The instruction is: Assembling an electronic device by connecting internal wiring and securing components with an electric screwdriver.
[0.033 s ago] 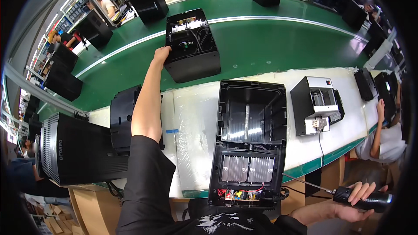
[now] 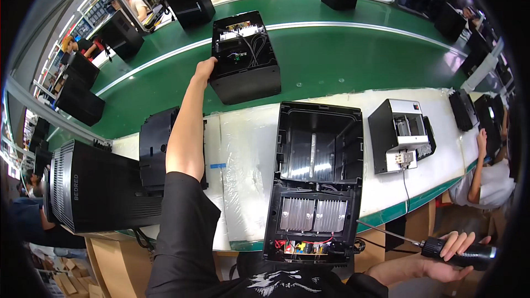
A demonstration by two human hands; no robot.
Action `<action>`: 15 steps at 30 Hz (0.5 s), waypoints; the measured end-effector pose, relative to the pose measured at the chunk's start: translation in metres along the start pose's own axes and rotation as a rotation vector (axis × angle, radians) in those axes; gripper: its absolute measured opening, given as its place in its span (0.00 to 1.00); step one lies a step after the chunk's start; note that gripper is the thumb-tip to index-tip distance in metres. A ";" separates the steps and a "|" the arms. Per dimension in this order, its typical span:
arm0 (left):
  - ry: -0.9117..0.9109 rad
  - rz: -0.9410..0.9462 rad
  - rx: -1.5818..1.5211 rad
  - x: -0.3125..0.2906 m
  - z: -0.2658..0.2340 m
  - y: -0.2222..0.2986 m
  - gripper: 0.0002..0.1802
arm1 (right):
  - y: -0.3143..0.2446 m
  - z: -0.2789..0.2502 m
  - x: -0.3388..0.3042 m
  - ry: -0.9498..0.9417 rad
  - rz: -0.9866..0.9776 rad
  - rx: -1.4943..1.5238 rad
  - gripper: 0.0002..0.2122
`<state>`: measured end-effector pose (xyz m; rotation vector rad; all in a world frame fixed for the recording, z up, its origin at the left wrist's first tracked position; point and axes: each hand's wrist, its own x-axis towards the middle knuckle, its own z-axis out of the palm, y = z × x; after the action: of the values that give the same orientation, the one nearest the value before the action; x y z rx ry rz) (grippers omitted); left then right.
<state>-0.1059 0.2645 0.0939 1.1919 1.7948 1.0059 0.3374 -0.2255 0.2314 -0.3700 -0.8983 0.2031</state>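
Black cabinet (image 2: 245, 85): it stands on the green surface (image 2: 342, 55), just beyond the white bench pad (image 2: 248, 149); its uncovered side looks up, probably so that the cables inside can be reached.
Left hand (image 2: 206, 69): the arm is stretched far, and the hand touches the near left corner of this cabinet, perhaps to steady or guide it.
Left fingers: they are mostly hidden at the rim, so I cannot tell how far they are bent or how firmly they grip.
Right hand (image 2: 454, 256): it keeps the black screwdriver (image 2: 477, 255) low at the side, apparently out of the way.
Right fingers: they are curved around the handle, with small gaps between them.
Screwdriver shaft (image 2: 395, 233): it points left, toward the nearer case (image 2: 317, 184); whether the tip touches, I cannot tell.
Nearer case: it lies directly before the body, heat sinks (image 2: 298, 214) upward, seemingly for easy access.
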 end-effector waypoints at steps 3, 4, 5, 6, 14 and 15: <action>0.048 -0.166 -0.174 -0.009 -0.008 -0.008 0.22 | 0.002 0.008 0.003 0.014 -0.005 -0.007 0.30; 0.086 -0.044 -0.367 -0.012 -0.007 -0.011 0.23 | 0.006 0.013 0.004 0.003 0.000 0.002 0.30; 0.124 0.080 -0.558 -0.015 -0.006 -0.018 0.23 | 0.010 0.017 0.004 -0.001 -0.024 0.002 0.30; 0.136 0.076 -0.564 -0.018 -0.004 -0.025 0.23 | 0.012 0.020 0.005 -0.003 -0.049 0.004 0.30; 0.360 0.634 -0.209 -0.098 0.043 -0.038 0.22 | 0.010 0.013 0.001 -0.007 0.008 -0.039 0.31; 0.386 0.641 -0.272 -0.102 0.047 -0.042 0.24 | 0.010 0.012 0.001 0.010 0.005 -0.050 0.31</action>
<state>-0.0502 0.1662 0.0527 1.5049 1.4893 1.8904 0.3283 -0.2139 0.2347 -0.4192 -0.8934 0.1834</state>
